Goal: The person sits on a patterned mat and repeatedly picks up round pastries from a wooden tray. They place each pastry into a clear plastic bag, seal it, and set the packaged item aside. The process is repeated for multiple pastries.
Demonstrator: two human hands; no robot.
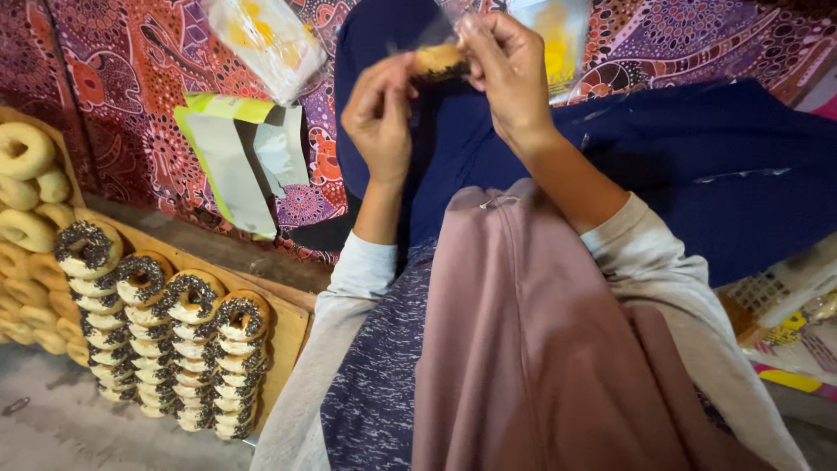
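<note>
hands: left (379,113), right (506,65) pinch doughnut (438,59) | sprinkled doughnuts (166,336) on tray (292,327)

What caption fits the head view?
Both hands, left hand and right hand, hold a doughnut in clear wrap.

doughnut (438,59) blurred, perhaps wrapped, partly hidden

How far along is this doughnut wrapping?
Done: one wrapped bag lies on the patterned cloth. In hand: the left hand and right hand hold a doughnut in clear plastic. Left: rows of sprinkled doughnuts and plain doughnuts on the wooden tray.
</note>
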